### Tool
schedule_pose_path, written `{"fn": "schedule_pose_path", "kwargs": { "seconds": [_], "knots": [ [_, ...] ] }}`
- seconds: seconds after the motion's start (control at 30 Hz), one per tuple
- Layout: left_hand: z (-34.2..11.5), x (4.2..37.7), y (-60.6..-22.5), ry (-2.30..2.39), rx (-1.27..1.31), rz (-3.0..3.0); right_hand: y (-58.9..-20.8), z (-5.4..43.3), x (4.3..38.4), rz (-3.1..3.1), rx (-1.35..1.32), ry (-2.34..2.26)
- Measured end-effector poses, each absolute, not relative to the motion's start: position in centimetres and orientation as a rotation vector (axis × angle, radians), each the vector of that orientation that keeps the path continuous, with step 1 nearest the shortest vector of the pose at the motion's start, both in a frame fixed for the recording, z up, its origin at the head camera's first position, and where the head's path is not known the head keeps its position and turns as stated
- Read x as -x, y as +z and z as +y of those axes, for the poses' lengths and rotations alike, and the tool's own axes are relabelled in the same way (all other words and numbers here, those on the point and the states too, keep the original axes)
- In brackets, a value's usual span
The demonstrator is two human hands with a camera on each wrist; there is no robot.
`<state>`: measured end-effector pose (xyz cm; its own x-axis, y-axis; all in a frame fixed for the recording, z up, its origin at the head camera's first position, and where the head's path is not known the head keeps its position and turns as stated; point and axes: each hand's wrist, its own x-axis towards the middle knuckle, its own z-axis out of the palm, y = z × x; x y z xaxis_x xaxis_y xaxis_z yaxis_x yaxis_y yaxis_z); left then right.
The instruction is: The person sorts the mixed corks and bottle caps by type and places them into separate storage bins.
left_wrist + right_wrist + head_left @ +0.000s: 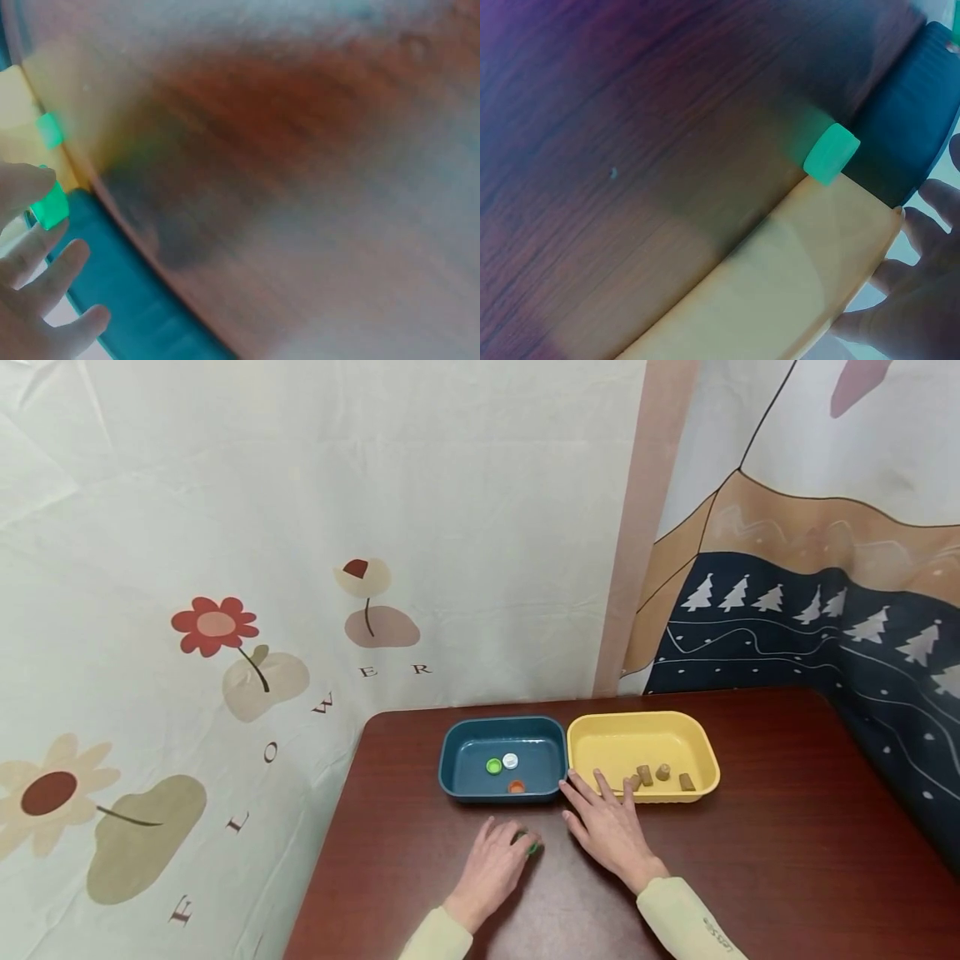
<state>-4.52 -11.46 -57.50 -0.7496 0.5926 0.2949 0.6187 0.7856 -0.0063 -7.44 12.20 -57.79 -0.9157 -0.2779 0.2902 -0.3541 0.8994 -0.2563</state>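
My left hand (497, 864) is over the table in front of the blue tray (468, 798), pinching a green bottle cap (51, 206) between thumb and finger. My right hand (611, 831) has its fingers spread, with fingertips at the near rims where the blue tray and the yellow tray (678, 718) meet. Another green bottle cap (831, 154) shows on the table by the yellow tray's front wall in the right wrist view; the right hand hides it from the head view. Inside the blue tray lie a light green cap (493, 766), a white cap (510, 761) and an orange cap (517, 787).
Several brown cork-like pieces (663, 772) lie in the yellow tray, partly behind the right fingers. Both trays stand side by side near the back of the brown table (787, 860). A printed cloth (487, 527) hangs behind the table.
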Motion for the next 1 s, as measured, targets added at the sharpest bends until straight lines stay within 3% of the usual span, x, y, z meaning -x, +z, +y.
{"fn": "schedule_pose_path", "kwargs": {
  "seconds": [0.37, 1.0],
  "knots": [
    [-12.7, 6.2, -55.4, -0.241, 0.979, -2.576, -57.8, 12.2, 7.4, -2.810, -0.483, 0.428],
    [-14.2, 9.8, -53.1, -0.268, 0.833, -2.505, -57.9, 12.2, 7.4, -2.819, -0.482, 0.434]
  ]
}}
